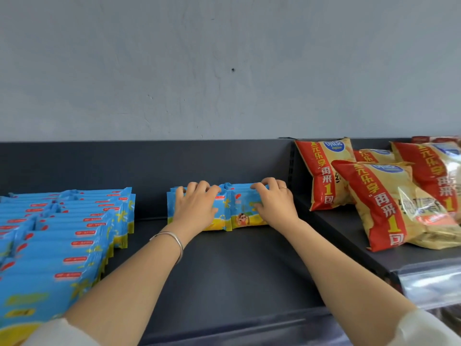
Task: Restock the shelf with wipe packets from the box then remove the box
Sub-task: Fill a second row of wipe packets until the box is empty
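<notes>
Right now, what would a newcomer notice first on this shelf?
Mid-shelf, the left grip and right grip curl over a small batch of blue wipe packets near the back of the dark shelf. Long packet rows of the same blue fill the left side. Red-and-yellow snack bags lie on the right.

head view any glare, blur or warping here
Head view: even, soft light; glare on the clear plastic strip at the right; wide-angle bending toward the edges; the nearest wipe packets at lower left look soft.
</notes>
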{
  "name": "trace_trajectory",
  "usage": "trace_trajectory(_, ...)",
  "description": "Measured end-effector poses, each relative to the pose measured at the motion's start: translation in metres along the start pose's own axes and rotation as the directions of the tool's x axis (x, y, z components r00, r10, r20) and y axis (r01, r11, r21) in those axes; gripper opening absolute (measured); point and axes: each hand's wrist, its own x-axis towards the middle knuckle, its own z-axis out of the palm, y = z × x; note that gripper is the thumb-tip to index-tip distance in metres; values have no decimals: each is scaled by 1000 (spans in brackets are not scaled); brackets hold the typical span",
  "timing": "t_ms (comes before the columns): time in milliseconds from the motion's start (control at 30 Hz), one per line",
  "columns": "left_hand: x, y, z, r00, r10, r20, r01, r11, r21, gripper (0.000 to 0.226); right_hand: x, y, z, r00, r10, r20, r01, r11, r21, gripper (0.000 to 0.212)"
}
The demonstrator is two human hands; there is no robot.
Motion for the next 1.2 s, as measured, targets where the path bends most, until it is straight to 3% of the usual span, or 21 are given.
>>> trace_trajectory(267,-20,14,-15,995,92,-45,-96,991,-89,45,-27,-25,-30,999,-9,-35,9,1000,-22,43)
trace_trajectory(467,-37,61,-30,984,154,-92,-173,950,-260,34,-84,-26,-62,989,45,-141,-61,992,-111,28)
trace_trajectory(900,-92,186,-71,890,383,-247,-453,804,-385,31,-219,62,-138,949,169,-265,-240,935,-262,25)
trace_trajectory(1067,-133,271,-83,834,469,-291,-552,711,-435,32,-301,124,-165,922,308,-233,-366,890,-271,26)
trace_trajectory(1200,-193,341,-76,789,579,-206,-597,645,-477,32,-381,167,-168,890,445,-102,-455,849,-267,30)
